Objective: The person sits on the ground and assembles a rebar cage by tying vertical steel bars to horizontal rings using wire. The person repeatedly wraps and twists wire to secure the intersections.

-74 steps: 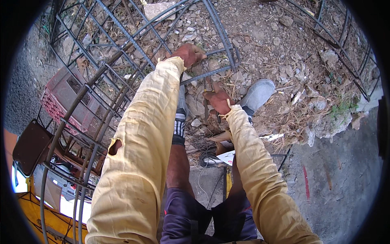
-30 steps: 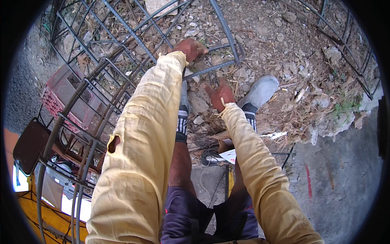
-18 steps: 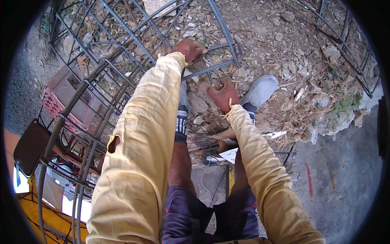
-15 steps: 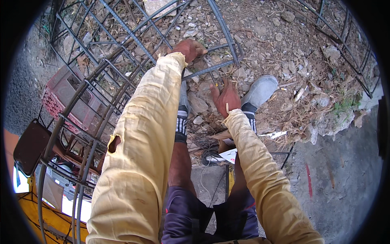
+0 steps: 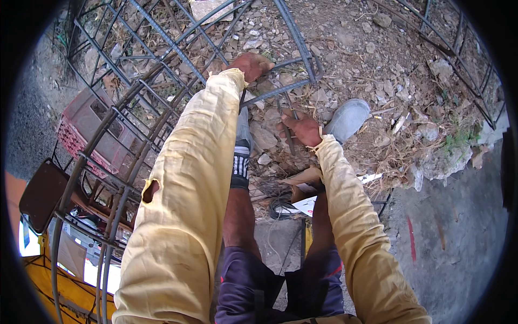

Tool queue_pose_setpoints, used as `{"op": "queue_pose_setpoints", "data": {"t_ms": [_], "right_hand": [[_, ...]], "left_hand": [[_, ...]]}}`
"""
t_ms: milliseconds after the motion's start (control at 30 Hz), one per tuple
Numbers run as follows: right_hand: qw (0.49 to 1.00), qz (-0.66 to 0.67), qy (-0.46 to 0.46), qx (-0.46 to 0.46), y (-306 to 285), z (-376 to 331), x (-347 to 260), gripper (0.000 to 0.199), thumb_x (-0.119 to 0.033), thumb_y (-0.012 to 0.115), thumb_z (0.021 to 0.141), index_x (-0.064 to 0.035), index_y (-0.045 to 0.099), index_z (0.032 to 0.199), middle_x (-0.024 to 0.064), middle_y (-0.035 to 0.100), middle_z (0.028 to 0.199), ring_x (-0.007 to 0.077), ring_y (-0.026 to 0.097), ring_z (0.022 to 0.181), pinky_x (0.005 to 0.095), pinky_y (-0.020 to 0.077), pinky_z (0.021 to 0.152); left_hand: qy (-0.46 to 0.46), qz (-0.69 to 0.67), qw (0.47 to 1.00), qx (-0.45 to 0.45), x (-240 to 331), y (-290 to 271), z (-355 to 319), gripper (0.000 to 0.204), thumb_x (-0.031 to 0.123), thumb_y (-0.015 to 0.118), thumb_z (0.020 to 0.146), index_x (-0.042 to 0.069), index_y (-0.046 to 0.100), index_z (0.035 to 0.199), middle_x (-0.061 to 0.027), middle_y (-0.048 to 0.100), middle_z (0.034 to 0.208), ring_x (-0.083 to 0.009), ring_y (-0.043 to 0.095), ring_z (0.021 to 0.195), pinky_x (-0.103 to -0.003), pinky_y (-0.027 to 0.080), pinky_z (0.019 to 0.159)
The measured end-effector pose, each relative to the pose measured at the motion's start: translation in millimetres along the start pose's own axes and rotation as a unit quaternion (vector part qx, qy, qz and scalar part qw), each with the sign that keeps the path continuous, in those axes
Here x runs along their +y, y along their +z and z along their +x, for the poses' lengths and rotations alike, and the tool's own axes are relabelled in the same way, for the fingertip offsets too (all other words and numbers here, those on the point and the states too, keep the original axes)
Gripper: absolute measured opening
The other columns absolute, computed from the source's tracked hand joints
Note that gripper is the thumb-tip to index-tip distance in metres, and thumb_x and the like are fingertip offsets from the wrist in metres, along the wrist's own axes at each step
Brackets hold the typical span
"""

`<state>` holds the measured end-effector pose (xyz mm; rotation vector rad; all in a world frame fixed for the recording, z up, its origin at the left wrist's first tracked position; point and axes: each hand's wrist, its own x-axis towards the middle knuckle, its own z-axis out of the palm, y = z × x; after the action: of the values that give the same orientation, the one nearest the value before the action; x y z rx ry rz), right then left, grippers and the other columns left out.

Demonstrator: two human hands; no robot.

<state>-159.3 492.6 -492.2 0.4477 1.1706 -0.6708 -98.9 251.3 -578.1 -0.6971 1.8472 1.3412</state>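
My left hand (image 5: 249, 65) is closed around a steel bar of the rebar cage (image 5: 162, 92), near the cage's end ring. My right hand (image 5: 301, 128) is below it and holds a thin dark metal tool (image 5: 286, 121) whose tip points up at the same bar. Both sleeves are pale yellow; the left one has a hole. My grey shoes (image 5: 348, 117) stand on rubble under the cage.
A red plastic crate (image 5: 89, 129) lies left under the cage bars. A coil of thin wire (image 5: 280, 202) and a piece of cardboard (image 5: 305, 181) lie by my legs. A second rebar frame (image 5: 469, 65) runs at right. Concrete paving (image 5: 458, 227) lies at lower right.
My right hand rose from the rubble toward the bar, opened briefly, and now holds the tool close under my left hand. My left hand stayed on the bar.
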Motion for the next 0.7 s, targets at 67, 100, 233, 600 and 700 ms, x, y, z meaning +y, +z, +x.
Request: {"op": "queue_pose_setpoints", "data": {"t_ms": [67, 100, 233, 600, 700], "right_hand": [[1.0, 0.01, 0.015, 0.003, 4, -9, -15, 0.045, -0.032, 0.054, 0.098, -0.0102, 0.047, 0.137, 0.0068, 0.067, 0.095, 0.0194, 0.065, 0.077, 0.0385, 0.0547, 0.067], [1.0, -0.004, 0.017, 0.009, 6, -11, -18, 0.045, -0.033, 0.054, 0.098, -0.0097, 0.046, 0.137, 0.0074, 0.067, 0.094, 0.0198, 0.065, 0.076, 0.0387, 0.0547, 0.066], [0.996, -0.066, 0.04, 0.038, 7, -15, -30, 0.044, -0.037, 0.057, 0.096, -0.0067, 0.049, 0.127, 0.0086, 0.067, 0.091, 0.0222, 0.066, 0.075, 0.04, 0.0559, 0.064], [0.965, 0.183, 0.116, -0.147, -2, -16, -32, 0.039, -0.033, 0.079, 0.081, -0.0056, 0.056, 0.097, -0.0019, 0.049, 0.064, 0.0098, 0.051, 0.048, 0.0275, 0.042, 0.044], [0.994, 0.061, 0.048, -0.078, -3, -18, -29, 0.043, -0.034, 0.077, 0.082, -0.0031, 0.058, 0.105, 0.0038, 0.057, 0.07, 0.0154, 0.059, 0.056, 0.0319, 0.0492, 0.053]], "left_hand": [[0.007, 0.008, 1.0, -0.008, 0, -1, 1, 0.046, 0.046, 0.057, 0.092, 0.007, 0.069, 0.114, -0.0171, 0.069, 0.106, -0.0311, 0.064, 0.103, -0.04, 0.046, 0.092], [0.006, 0.01, 1.0, -0.003, -1, -1, 1, 0.046, 0.046, 0.056, 0.092, 0.007, 0.069, 0.114, -0.0171, 0.069, 0.106, -0.0311, 0.064, 0.102, -0.04, 0.046, 0.092], [0.003, 0.017, 1.0, 0.009, -1, 2, 1, 0.047, 0.047, 0.056, 0.092, 0.007, 0.069, 0.114, -0.0173, 0.069, 0.106, -0.0311, 0.064, 0.101, -0.04, 0.046, 0.092], [-0.007, -0.04, 0.999, -0.007, 1, -1, 0, 0.044, 0.044, 0.059, 0.092, 0.006, 0.069, 0.113, -0.0131, 0.07, 0.097, -0.0217, 0.064, 0.092, -0.037, 0.047, 0.086], [-0.006, -0.061, 0.998, 0.005, -1, 4, -2, 0.042, 0.042, 0.06, 0.092, 0.006, 0.069, 0.112, -0.011, 0.071, 0.096, -0.0195, 0.063, 0.09, -0.035, 0.047, 0.085]]}}
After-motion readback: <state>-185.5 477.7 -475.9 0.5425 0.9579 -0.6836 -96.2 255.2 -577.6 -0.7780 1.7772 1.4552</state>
